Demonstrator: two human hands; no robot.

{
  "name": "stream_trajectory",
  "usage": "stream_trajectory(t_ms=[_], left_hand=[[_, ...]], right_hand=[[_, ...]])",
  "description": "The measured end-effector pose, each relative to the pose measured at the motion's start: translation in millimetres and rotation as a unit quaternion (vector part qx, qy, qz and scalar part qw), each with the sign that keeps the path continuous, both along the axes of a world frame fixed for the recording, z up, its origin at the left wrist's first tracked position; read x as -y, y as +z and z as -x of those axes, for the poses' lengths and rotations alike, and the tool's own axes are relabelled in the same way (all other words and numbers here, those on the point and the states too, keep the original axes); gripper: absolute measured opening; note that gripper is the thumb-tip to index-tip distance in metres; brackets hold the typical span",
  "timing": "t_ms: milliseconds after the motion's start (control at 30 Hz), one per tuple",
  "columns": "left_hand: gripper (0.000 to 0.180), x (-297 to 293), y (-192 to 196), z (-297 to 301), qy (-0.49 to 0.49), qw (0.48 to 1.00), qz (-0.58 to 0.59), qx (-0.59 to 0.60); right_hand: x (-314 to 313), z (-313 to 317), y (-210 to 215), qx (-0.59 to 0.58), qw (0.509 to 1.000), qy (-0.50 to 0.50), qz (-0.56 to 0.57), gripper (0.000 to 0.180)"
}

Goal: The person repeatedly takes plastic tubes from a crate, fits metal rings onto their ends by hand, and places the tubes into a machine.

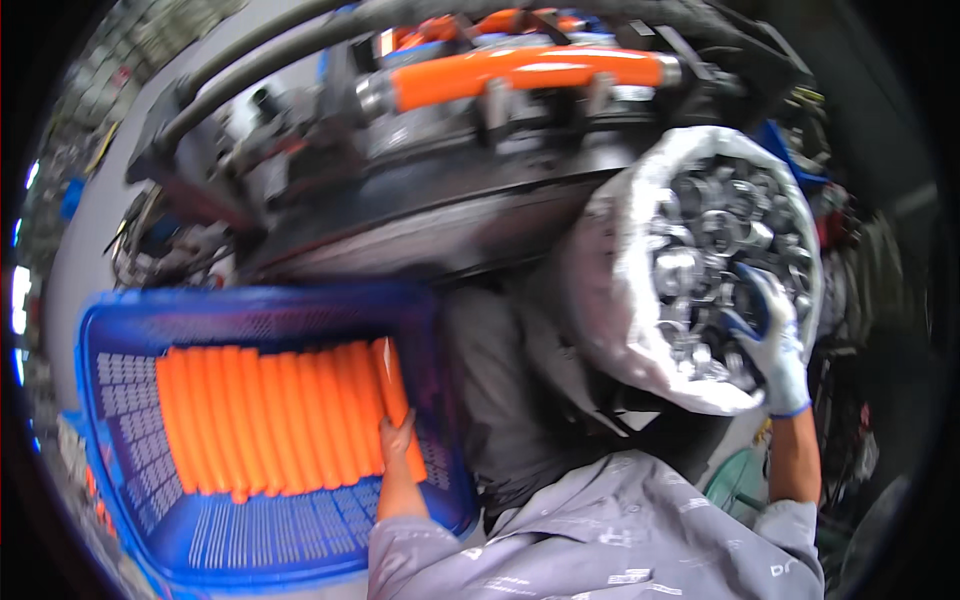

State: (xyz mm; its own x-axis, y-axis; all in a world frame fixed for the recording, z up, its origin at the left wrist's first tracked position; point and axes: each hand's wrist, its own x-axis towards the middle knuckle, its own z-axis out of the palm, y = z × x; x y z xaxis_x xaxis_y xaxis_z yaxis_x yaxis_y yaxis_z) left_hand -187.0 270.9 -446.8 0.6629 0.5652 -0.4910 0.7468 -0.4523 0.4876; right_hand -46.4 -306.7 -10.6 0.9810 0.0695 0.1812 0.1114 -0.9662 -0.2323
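Observation:
My bare left hand is in the blue basket, its fingers closed around an orange tube at the right end of a row of several orange tubes. The held tube lies slightly tilted against the others. On the right, my right hand, in a white glove with blue fingertips, reaches into a white sack full of shiny metal rings. Its thumb and fingers are spread apart over the rings; blur hides whether they touch one.
The blue plastic basket stands at my left, the white sack at my right. Ahead, a dark machine carries another orange tube with metal ends on supports. A green stool is beside my right arm.

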Motion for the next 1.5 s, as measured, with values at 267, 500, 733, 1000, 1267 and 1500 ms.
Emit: stream_trajectory(t_ms=[267,500,733,1000,1267,1500], left_hand=[[0.073,32,92,-37,0.068,0.928,0.329,0.16],[0.061,157,394,-149,-0.268,0.901,0.105,0.324],[0.056,264,502,-142,-0.536,0.77,-0.041,0.343],[0.053,296,521,-143,-0.584,0.719,-0.093,0.365],[0.05,310,517,-144,-0.592,0.725,-0.094,0.339],[0.059,312,505,-148,-0.608,0.705,-0.109,0.348]], right_hand=[[9,10,25,0.076,0.995,0.02,-0.069,0.063],[-12,11,-29,-0.079,0.733,0.015,-0.675,0.041],[-12,18,3,-0.069,0.662,0.125,-0.736,0.063],[-7,27,7,0.056,0.491,0.073,-0.866,0.016],[-7,40,23,0.03,0.782,0.192,-0.592,0.082],[-8,44,17,0.043,0.834,0.143,-0.53,0.078]])
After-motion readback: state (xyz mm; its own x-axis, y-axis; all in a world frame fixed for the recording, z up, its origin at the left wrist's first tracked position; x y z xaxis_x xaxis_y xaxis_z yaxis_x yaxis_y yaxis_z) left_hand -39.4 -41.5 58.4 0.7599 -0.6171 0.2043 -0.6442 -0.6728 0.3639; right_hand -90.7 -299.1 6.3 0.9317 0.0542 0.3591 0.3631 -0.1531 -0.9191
